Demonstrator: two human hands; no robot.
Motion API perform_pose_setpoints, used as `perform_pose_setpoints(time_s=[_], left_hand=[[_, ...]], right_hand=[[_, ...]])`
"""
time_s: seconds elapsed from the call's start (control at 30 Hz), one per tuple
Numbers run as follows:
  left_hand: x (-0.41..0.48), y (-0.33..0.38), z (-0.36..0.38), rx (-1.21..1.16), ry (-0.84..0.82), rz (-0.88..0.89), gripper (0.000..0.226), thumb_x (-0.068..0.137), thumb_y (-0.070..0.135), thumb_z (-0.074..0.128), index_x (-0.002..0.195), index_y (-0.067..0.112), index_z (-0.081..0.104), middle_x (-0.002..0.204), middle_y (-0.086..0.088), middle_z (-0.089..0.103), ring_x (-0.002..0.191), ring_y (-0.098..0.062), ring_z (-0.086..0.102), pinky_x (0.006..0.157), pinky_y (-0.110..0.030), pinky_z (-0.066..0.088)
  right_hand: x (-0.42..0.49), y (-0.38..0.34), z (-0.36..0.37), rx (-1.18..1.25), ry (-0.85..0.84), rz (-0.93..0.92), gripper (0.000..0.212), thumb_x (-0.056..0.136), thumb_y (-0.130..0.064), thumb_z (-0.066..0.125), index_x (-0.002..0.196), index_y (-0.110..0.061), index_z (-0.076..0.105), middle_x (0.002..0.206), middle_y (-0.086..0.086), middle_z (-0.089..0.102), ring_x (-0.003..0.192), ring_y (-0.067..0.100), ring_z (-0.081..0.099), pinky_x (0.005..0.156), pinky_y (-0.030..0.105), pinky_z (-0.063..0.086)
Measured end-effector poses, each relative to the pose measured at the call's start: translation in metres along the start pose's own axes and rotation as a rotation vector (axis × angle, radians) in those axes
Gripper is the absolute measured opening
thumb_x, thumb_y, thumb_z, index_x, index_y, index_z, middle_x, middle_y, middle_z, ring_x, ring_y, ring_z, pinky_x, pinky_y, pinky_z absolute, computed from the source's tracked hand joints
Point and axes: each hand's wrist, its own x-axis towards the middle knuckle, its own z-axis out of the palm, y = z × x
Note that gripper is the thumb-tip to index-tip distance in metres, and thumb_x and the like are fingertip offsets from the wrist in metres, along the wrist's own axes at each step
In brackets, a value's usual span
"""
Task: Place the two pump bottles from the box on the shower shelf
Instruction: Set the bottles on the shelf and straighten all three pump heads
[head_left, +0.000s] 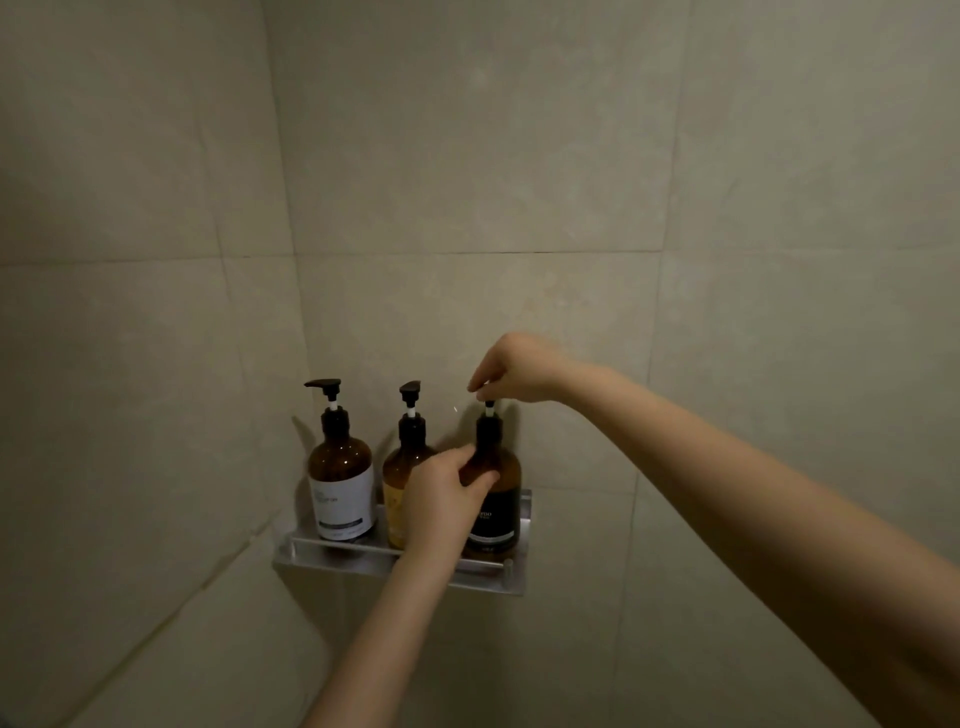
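Three bottles stand upright on the shelf (332, 558); the left hand (441, 499) wraps the black-label bottle (496, 499) at the right end while the right hand (511, 371) pinches its pump top, best turned gently with the body steadied.

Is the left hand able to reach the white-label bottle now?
Probably yes: the left hand grips the black-label bottle, and must let go first; the white-label bottle stands uncovered.
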Motion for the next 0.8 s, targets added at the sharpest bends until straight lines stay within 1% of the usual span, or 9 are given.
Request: perform_pose_setpoints(time_s=[0.07,0.13,0.23,0.33,0.43,0.5,0.6,0.67,0.8], left_hand=[[-0.001,-0.001,-0.001,-0.007,-0.007,0.007,0.046,0.082,0.028,0.065,0.126,0.016,0.056,0.120,0.001,0.066,0.109,-0.011,0.060,0.085,-0.017,0.041],[-0.003,-0.001,-0.001,-0.023,0.001,0.010,0.046,0.081,0.027,0.066,0.125,0.016,0.057,0.117,0.001,0.067,0.106,-0.011,0.062,0.084,-0.017,0.043],[-0.002,-0.001,-0.002,-0.038,0.005,0.014,0.044,0.080,0.026,0.068,0.122,0.016,0.060,0.114,0.000,0.069,0.103,-0.010,0.063,0.081,-0.015,0.042],[0.001,-0.005,-0.004,-0.069,-0.017,-0.011,0.047,0.077,0.026,0.070,0.122,0.015,0.060,0.118,-0.001,0.067,0.105,-0.011,0.062,0.083,-0.017,0.045],[0.004,-0.009,-0.005,-0.090,-0.041,-0.018,0.049,0.076,0.026,0.072,0.122,0.016,0.060,0.120,-0.002,0.066,0.107,-0.011,0.061,0.085,-0.018,0.045],[0.005,-0.010,-0.004,-0.102,-0.042,-0.024,0.049,0.075,0.027,0.073,0.121,0.016,0.060,0.121,-0.002,0.066,0.107,-0.010,0.061,0.084,-0.018,0.045],[0.006,-0.012,-0.002,-0.100,-0.034,-0.025,0.050,0.074,0.027,0.073,0.121,0.017,0.061,0.120,-0.002,0.066,0.103,-0.008,0.061,0.079,-0.014,0.043],[0.006,-0.013,-0.002,-0.102,-0.039,-0.020,0.049,0.074,0.028,0.073,0.121,0.018,0.061,0.119,-0.001,0.066,0.101,-0.005,0.060,0.078,-0.013,0.043],[0.006,-0.015,-0.002,-0.105,-0.042,-0.013,0.048,0.075,0.027,0.073,0.121,0.018,0.061,0.119,-0.001,0.066,0.099,-0.005,0.060,0.076,-0.012,0.043]], right_hand=[[0.003,0.002,0.000,0.036,0.019,0.060,0.024,0.083,-0.028,0.067,0.101,-0.011,0.072,0.088,0.001,0.073,0.065,0.005,0.063,0.058,0.015,0.045],[0.007,0.002,0.002,0.073,0.033,0.133,0.026,0.080,-0.033,0.070,0.086,-0.008,0.072,0.064,-0.001,0.069,0.050,0.004,0.062,0.048,0.015,0.044],[0.014,0.001,0.007,0.087,0.068,0.239,0.031,0.077,-0.035,0.072,0.067,-0.007,0.064,0.054,0.001,0.066,0.046,0.008,0.063,0.045,0.019,0.047],[0.017,0.002,0.011,0.148,0.047,0.300,0.035,0.080,-0.041,0.067,0.067,-0.009,0.059,0.055,0.002,0.064,0.050,0.012,0.064,0.049,0.022,0.049],[0.015,0.008,0.008,0.361,-0.007,0.341,0.042,0.084,-0.046,0.062,0.090,-0.005,0.064,0.065,0.004,0.066,0.060,0.015,0.066,0.058,0.025,0.055],[0.011,0.013,0.003,0.515,-0.028,0.359,0.040,0.083,-0.040,0.066,0.101,-0.004,0.065,0.075,0.006,0.068,0.068,0.018,0.067,0.065,0.028,0.057],[0.003,0.020,-0.004,0.621,-0.115,0.359,0.035,0.082,-0.027,0.069,0.109,-0.005,0.065,0.082,0.006,0.068,0.075,0.018,0.067,0.068,0.028,0.057],[0.000,0.021,-0.003,0.654,-0.142,0.360,0.034,0.082,-0.023,0.070,0.110,-0.005,0.065,0.085,0.006,0.068,0.078,0.018,0.066,0.070,0.028,0.057],[-0.001,0.021,0.004,0.670,-0.073,0.371,0.032,0.079,-0.027,0.073,0.101,-0.005,0.067,0.081,0.004,0.068,0.074,0.017,0.067,0.066,0.027,0.057]])
